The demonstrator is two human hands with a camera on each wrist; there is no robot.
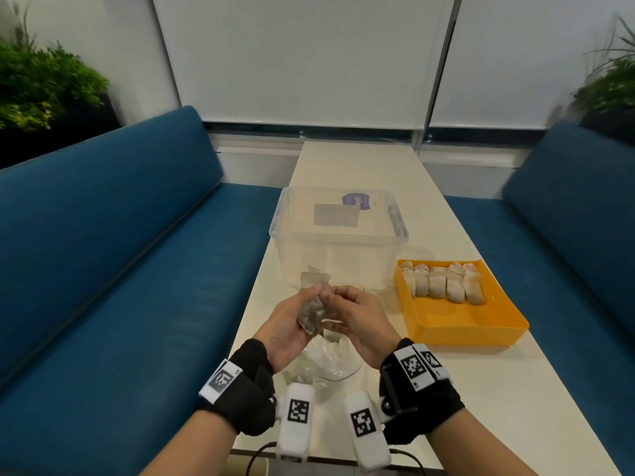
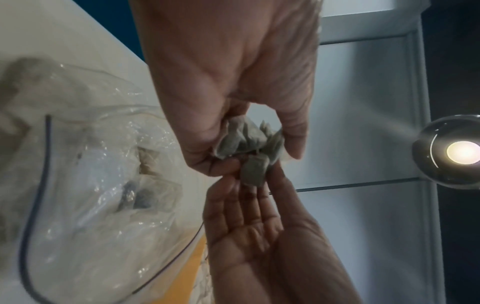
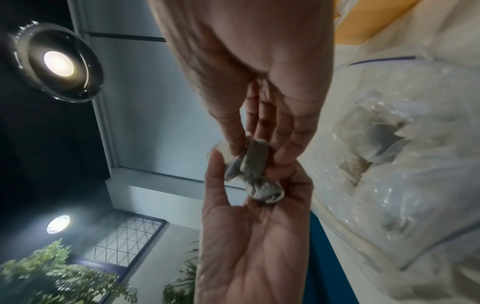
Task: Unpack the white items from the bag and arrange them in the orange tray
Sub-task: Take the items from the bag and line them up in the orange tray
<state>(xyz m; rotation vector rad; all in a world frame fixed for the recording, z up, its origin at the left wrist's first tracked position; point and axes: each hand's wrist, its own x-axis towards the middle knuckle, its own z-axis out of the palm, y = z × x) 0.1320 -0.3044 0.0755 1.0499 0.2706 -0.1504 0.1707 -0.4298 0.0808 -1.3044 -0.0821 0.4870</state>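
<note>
Both hands meet above the table, over a clear zip bag (image 1: pixel 323 362) that holds more white sachets (image 2: pixel 145 195). My left hand (image 1: pixel 292 317) lies palm up with fingers and thumb curled round a small bunch of white sachets (image 1: pixel 311 312). The right hand (image 1: pixel 357 312) pinches one sachet (image 3: pixel 255 156) of that bunch between thumb and fingers. The orange tray (image 1: pixel 470 333) sits to the right, with a row of white sachets (image 1: pixel 443 283) lined up along its far side. In the left wrist view the bunch (image 2: pixel 249 139) sits between my left hand's (image 2: pixel 233 72) thumb and fingers.
A clear plastic tub (image 1: pixel 338 235) stands just beyond the hands, in the middle of the narrow white table (image 1: pixel 357 166). Blue benches (image 1: pixel 120 269) flank the table on both sides. The near half of the tray floor is bare orange.
</note>
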